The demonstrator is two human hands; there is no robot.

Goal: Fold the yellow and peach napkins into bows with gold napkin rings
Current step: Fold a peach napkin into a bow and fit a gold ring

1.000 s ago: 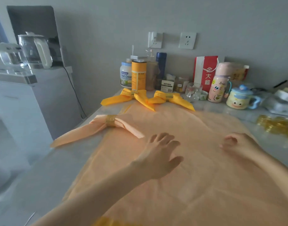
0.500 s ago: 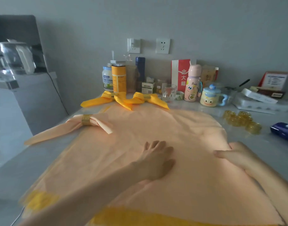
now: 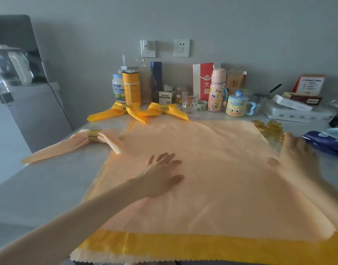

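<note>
At centre, napkin (image 3: 212, 178) is pressed flat by left hand (image 3: 161, 175) and right hand (image 3: 298, 155), fingers spread | 10-11 o'clock: one peach bow (image 3: 78, 144), two yellow bows (image 3: 114, 113) are finished | 2 o'clock: rings (image 3: 269, 129) are left unused

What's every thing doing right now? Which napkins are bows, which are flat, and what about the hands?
flat peach napkin: spread open, not folded.
yellow napkin: flat underneath, only its near strip showing.
peach bow: folded and ringed.
yellow bows: both folded and ringed.
loose gold rings: piled, unused.
left hand: fingers spread, pressing flat on the peach napkin.
right hand: flat at that napkin's right edge.
cartoon mug: lid on.
</note>
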